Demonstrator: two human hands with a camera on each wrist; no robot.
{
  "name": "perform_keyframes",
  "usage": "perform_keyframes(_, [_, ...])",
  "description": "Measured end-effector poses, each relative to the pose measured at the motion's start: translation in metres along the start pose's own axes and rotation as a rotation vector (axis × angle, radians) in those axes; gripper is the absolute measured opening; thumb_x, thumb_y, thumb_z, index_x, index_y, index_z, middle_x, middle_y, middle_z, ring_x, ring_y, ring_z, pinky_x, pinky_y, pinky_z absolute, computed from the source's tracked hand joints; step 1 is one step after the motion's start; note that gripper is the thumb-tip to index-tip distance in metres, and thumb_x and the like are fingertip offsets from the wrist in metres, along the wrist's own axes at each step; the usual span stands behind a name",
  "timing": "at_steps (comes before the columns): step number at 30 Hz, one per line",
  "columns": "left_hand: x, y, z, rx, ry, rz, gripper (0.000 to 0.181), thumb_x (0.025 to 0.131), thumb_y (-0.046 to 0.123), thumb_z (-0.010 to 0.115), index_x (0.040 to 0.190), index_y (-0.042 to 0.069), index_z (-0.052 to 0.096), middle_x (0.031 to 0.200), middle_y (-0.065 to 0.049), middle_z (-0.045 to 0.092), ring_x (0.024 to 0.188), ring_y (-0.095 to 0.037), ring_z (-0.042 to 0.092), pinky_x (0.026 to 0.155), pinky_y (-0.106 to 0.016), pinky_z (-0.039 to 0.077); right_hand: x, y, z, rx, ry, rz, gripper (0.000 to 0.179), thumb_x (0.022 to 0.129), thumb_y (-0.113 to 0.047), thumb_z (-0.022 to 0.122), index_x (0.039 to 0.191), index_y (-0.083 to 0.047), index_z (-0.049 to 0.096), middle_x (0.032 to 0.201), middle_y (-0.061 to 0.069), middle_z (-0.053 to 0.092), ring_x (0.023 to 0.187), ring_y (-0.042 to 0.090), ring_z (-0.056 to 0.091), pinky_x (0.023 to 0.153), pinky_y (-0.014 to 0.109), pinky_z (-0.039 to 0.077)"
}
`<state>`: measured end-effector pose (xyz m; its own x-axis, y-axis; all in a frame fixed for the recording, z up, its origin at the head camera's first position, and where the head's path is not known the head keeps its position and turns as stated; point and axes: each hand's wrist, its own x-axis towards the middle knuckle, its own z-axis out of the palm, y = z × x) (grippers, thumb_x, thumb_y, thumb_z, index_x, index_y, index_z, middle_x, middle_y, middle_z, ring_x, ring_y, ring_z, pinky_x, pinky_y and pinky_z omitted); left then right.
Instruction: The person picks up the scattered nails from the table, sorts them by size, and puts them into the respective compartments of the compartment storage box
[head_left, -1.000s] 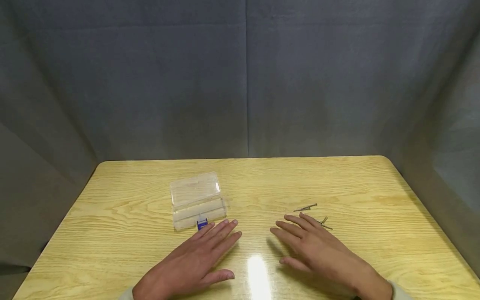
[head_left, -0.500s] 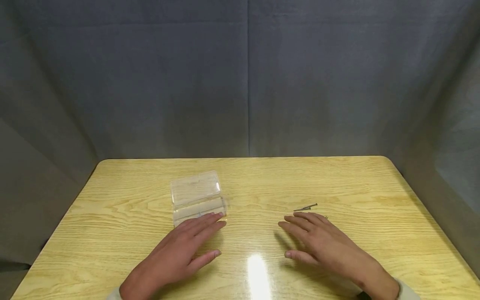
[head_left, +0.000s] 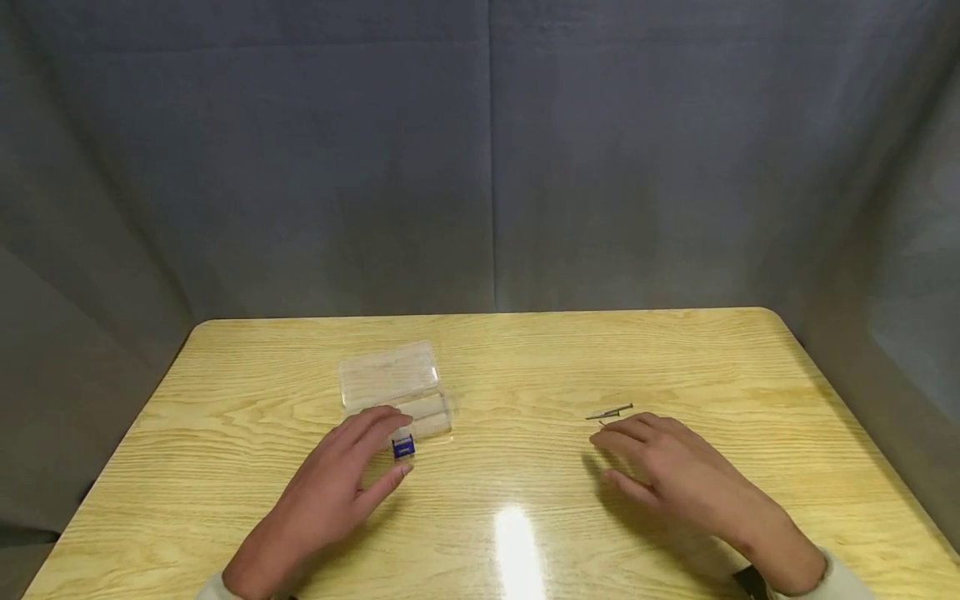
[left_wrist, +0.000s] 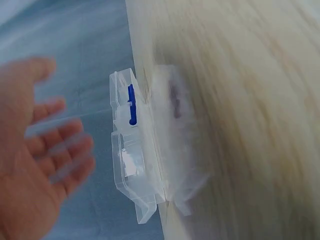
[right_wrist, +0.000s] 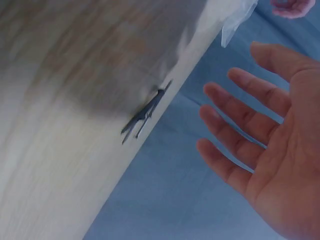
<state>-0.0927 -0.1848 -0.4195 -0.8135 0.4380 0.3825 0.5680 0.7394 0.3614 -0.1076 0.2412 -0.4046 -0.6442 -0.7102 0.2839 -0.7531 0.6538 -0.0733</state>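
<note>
Loosely bent fingers on the left hand (head_left: 322, 487), thumb set apart, gripping nothing. Likewise on the right hand (head_left: 675, 467): lightly bent, parted at the tips, holding nothing. Seems like a reach on both sides, short of any grasp.

Between left thumb and forefinger in the head view, a blue clip (head_left: 403, 447), at the near edge of a clear box (head_left: 429, 423); in the left wrist view, a visible gap between hand and box. Laid open towards the far side, a clear lid (head_left: 386, 373). Just beyond the right fingertips, slim metal fasteners (right_wrist: 147, 108), lying on the right of the table (head_left: 510, 367); apart from the palm in the right wrist view.

Probably calls next for closing left thumb and fingertips on clip or box, and for lowering the right fingertips to pinch a single shaft.

Counted: one box, one lid, one blue clip in view. At least two fasteners in the head view, plus a thin tip beside the right fingers; impossible to tell the total, with some overlapping or hidden. Farther out, two pale sleeves (head_left: 832, 579), and a dark curtain (head_left: 337, 183) beyond the far edge.
</note>
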Motion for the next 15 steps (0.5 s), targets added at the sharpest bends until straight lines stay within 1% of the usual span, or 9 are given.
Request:
perform_keyframes(3, [0.001,-0.005,-0.003,0.01,0.067,-0.069,0.041,0.097,0.024,0.075,0.133,0.01,0.062,0.129,-0.005,0.061,0.115,-0.026,0.061,0.091,-0.054,0.049,-0.001,0.004,-0.002,-0.001,0.021,-0.001,0.031,0.091,-0.021,0.081,0.12,-0.012,0.073,0.115,0.002,0.07,0.106,0.024,0.067,0.087,0.046,0.054])
perform_keyframes(4, [0.001,-0.007,-0.004,0.012,0.084,-0.09,0.04,0.097,0.023,0.075,0.132,0.008,0.063,0.126,-0.005,0.062,0.108,-0.025,0.062,0.088,-0.052,0.049,-0.001,0.004,-0.002,0.001,0.022,0.003,0.029,0.091,-0.02,0.081,0.118,-0.012,0.074,0.114,0.002,0.071,0.105,0.023,0.068,0.086,0.046,0.055])
perform_keyframes(6, [0.001,-0.01,-0.006,0.019,0.099,-0.121,0.039,0.097,0.022,0.075,0.13,0.006,0.063,0.123,-0.007,0.063,0.105,-0.025,0.062,0.087,-0.052,0.049,-0.002,0.006,-0.002,0.003,0.027,0.003,0.026,0.091,-0.02,0.081,0.115,-0.013,0.074,0.112,0.001,0.071,0.103,0.023,0.068,0.085,0.046,0.055])
perform_keyframes(10, [0.002,-0.015,-0.009,0.012,0.108,-0.146,0.039,0.097,0.022,0.076,0.129,0.004,0.064,0.122,-0.01,0.063,0.105,-0.03,0.063,0.087,-0.054,0.049,-0.003,0.009,-0.002,0.011,0.04,0.01,0.023,0.09,-0.019,0.082,0.112,-0.014,0.075,0.109,-0.001,0.071,0.101,0.021,0.068,0.083,0.045,0.055])
perform_keyframes(11, [0.002,-0.017,-0.009,0.011,0.109,-0.151,0.039,0.096,0.022,0.076,0.129,0.004,0.064,0.122,-0.011,0.063,0.108,-0.032,0.063,0.087,-0.055,0.049,-0.004,0.011,-0.003,0.01,0.045,0.01,0.023,0.089,-0.018,0.082,0.111,-0.014,0.075,0.108,-0.002,0.071,0.099,0.02,0.068,0.082,0.044,0.056])
perform_keyframes(12, [0.002,-0.018,-0.009,0.009,0.108,-0.158,0.039,0.096,0.022,0.076,0.129,0.004,0.064,0.121,-0.012,0.063,0.107,-0.032,0.064,0.086,-0.054,0.05,-0.004,0.011,-0.003,0.013,0.05,0.009,0.023,0.088,-0.017,0.083,0.11,-0.014,0.075,0.107,-0.003,0.071,0.098,0.019,0.068,0.082,0.043,0.056])
perform_keyframes(13, [0.003,-0.02,-0.01,0.011,0.105,-0.17,0.039,0.097,0.023,0.075,0.129,0.004,0.064,0.12,-0.012,0.063,0.104,-0.03,0.064,0.084,-0.052,0.05,-0.004,0.013,-0.004,0.012,0.056,0.009,0.023,0.087,-0.015,0.084,0.108,-0.014,0.076,0.106,-0.003,0.071,0.096,0.018,0.068,0.081,0.042,0.056])
perform_keyframes(15, [0.003,-0.023,-0.01,0.011,0.099,-0.208,0.039,0.097,0.023,0.075,0.129,0.003,0.064,0.112,-0.011,0.062,0.091,-0.026,0.062,0.074,-0.045,0.05,-0.004,0.016,-0.004,0.011,0.065,0.003,0.022,0.086,-0.013,0.084,0.106,-0.014,0.076,0.103,-0.004,0.071,0.093,0.017,0.068,0.079,0.04,0.056])
